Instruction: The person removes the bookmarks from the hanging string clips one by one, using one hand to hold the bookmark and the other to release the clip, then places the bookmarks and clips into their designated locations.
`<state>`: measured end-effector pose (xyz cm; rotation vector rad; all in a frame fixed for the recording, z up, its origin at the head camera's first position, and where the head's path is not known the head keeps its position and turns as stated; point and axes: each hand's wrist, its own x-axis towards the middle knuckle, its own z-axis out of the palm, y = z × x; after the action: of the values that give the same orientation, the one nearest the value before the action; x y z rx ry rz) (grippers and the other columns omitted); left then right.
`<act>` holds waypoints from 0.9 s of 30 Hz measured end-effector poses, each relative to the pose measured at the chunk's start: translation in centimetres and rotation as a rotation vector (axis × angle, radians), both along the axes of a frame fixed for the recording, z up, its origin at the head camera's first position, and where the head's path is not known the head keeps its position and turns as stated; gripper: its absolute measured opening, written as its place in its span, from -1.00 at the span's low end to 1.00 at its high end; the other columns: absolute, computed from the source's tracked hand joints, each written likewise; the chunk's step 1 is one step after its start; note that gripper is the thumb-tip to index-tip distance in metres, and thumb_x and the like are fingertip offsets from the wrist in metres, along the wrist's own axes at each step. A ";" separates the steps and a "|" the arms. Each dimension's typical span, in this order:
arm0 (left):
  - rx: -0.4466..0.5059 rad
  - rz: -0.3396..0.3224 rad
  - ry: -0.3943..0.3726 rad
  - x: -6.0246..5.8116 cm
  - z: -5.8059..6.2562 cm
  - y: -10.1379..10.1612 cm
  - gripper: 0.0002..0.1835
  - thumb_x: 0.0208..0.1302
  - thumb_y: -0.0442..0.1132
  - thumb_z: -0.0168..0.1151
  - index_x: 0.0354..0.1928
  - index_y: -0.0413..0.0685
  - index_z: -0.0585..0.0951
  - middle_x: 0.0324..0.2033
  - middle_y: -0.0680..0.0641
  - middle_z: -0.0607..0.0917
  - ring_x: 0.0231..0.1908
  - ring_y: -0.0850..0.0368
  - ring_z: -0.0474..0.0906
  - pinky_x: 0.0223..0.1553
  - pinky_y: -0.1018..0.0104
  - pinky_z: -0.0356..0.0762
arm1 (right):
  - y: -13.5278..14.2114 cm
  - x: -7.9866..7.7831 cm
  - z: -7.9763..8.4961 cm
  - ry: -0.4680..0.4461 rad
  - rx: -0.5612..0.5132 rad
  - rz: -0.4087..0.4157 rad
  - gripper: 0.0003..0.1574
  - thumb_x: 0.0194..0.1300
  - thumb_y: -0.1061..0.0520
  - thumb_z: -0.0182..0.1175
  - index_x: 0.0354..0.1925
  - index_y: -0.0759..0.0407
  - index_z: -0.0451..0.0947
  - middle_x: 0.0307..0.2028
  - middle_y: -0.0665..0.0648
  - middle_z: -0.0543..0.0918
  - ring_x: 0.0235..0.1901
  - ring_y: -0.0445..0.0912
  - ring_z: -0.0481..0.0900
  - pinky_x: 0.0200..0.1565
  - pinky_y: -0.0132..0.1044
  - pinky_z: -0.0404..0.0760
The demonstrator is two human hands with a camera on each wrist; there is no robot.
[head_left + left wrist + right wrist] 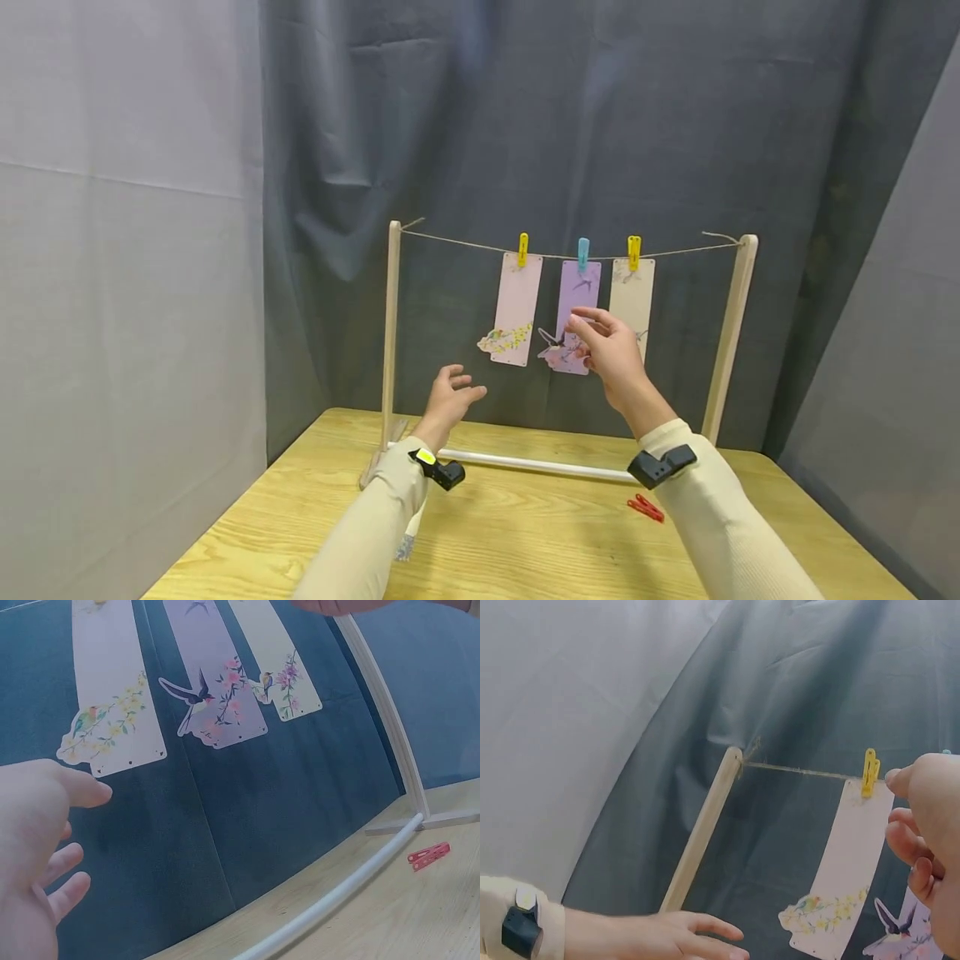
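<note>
Three paper bookmarks hang from a string (465,242): a pink one (517,304), a purple one (577,292) and a cream one (632,296). Yellow clothespins (522,249) hold the pink and cream ones; a blue clothespin (582,253) holds the purple one. My left hand (447,402) is raised below and left of the pink bookmark, fingers spread and holding nothing. In front of the purple and cream bookmarks, my right hand (611,354) has its fingers loosely bent with nothing between them, hiding part of both.
Wooden posts (392,333) carry the string, with a white rod (540,467) low between them. A red clothespin (646,507) lies on the wooden table (525,542) at the right. Near my left forearm lies another bookmark (406,546), mostly hidden by the sleeve. Dark cloth hangs behind.
</note>
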<state>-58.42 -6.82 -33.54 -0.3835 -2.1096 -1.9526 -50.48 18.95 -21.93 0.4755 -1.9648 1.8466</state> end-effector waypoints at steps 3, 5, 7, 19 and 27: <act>0.024 0.005 0.005 -0.3 0.4 0.2 -0.22 0.35 -0.26 0.41 0.51 -0.16 0.24 0.39 -0.27 0.41 0.36 -0.25 0.38 0.29 -0.13 0.42 | -0.6 -0.2 0.7 -0.005 -0.024 0.012 -0.47 0.51 -0.07 0.26 0.31 0.11 0.51 0.01 0.13 0.66 -0.50 -0.25 0.48 -0.44 -0.45 0.45; 0.050 0.012 0.006 -0.5 0.6 0.4 -0.21 0.36 -0.29 0.40 0.52 -0.17 0.22 0.42 -0.28 0.37 0.38 -0.26 0.35 0.29 -0.13 0.41 | -0.8 -0.3 1.1 -0.008 -0.035 0.017 -0.49 0.52 -0.05 0.26 0.30 0.10 0.51 -0.02 0.09 0.66 -0.51 -0.26 0.47 -0.45 -0.46 0.44; 0.116 0.025 0.006 -0.7 0.9 0.8 -0.24 0.37 -0.32 0.38 0.51 -0.19 0.23 0.41 -0.29 0.38 0.36 -0.26 0.37 0.28 -0.12 0.43 | -1.0 -0.4 1.5 -0.021 -0.088 0.026 -0.54 0.52 -0.03 0.26 0.27 0.08 0.53 -0.06 0.06 0.64 -0.52 -0.26 0.45 -0.47 -0.47 0.43; 0.372 0.079 -0.031 -1.8 1.5 4.5 -0.18 0.35 -0.31 0.38 0.53 -0.23 0.17 0.45 -0.34 0.33 0.37 -0.32 0.33 0.30 -0.12 0.40 | -1.2 -1.2 3.5 -0.056 -0.410 0.070 -0.77 0.57 0.12 0.14 0.13 0.01 0.54 0.04 0.08 0.52 -0.60 -0.24 0.47 -0.54 -0.50 0.43; 0.478 0.025 -0.006 -2.4 1.1 5.8 -0.22 0.38 -0.38 0.32 0.53 -0.24 0.16 0.43 -0.37 0.35 0.30 -0.25 0.45 0.27 -0.12 0.43 | -0.9 -1.9 4.0 -0.032 -0.423 0.051 -0.75 0.56 0.14 0.13 0.14 0.01 0.49 0.09 0.05 0.44 -0.61 -0.23 0.51 -0.55 -0.51 0.41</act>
<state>-60.83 -1.03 -32.47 -0.2527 -1.5623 -2.3483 -52.36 18.02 -17.98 0.3675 -1.5260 2.2351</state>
